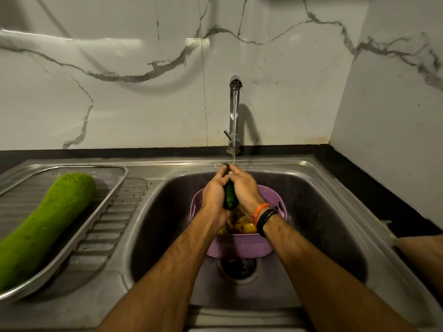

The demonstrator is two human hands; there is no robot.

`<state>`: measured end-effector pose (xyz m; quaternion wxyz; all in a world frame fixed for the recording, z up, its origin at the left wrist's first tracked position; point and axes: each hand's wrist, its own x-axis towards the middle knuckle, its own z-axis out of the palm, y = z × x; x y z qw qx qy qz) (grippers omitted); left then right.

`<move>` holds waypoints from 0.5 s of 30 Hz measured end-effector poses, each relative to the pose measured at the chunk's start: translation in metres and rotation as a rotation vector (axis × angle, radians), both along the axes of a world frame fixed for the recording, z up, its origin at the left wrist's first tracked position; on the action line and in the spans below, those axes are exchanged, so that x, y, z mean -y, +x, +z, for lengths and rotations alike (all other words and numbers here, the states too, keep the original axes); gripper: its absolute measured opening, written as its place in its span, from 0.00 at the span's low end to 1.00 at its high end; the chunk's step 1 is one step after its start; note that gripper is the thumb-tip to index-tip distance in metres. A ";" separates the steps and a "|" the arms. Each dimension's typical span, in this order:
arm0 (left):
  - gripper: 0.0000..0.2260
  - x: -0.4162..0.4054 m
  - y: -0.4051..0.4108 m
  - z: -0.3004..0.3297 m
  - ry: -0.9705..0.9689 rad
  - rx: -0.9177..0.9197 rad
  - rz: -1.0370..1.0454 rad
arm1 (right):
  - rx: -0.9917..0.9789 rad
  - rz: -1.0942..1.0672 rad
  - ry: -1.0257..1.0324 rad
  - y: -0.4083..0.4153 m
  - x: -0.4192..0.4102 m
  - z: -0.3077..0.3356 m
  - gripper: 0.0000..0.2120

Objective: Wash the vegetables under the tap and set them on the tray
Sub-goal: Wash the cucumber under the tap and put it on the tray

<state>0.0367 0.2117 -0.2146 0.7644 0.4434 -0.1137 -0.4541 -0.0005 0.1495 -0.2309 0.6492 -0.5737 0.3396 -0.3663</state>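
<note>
A dark green cucumber (230, 196) is held over the sink (311, 202), its far end under the water running from the tap (235, 101). My left hand (214, 195) grips it from the left and my right hand (244, 188) from the right, fingers curled round it. Below my hands a purple basket (239, 245) stands in the sink with yellow vegetables (244, 226) inside, partly hidden by my wrists. A large light green bottle gourd (45, 224) lies on the steel mesh tray (115, 180) at the left.
The tray rests on the ribbed steel drainboard (112, 226) left of the sink. The drain (237, 268) shows just in front of the basket. A black counter (383, 188) runs along the right, with marble wall behind.
</note>
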 end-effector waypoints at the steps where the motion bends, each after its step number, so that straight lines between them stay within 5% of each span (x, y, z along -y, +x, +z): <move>1: 0.19 0.002 0.003 -0.002 0.013 0.031 0.001 | -0.021 0.047 -0.013 0.002 -0.003 0.000 0.21; 3: 0.18 0.003 0.006 -0.002 0.074 0.134 -0.005 | -0.053 0.116 -0.066 0.007 -0.008 0.001 0.24; 8: 0.18 0.001 0.000 -0.003 -0.017 0.028 -0.029 | 0.032 0.064 -0.041 0.008 -0.005 0.008 0.31; 12: 0.17 0.000 0.002 -0.001 0.134 0.209 -0.039 | -0.021 0.099 -0.111 0.010 -0.009 -0.001 0.35; 15: 0.19 0.004 -0.002 -0.003 0.060 0.023 -0.067 | 0.038 0.099 -0.042 0.007 -0.003 0.002 0.42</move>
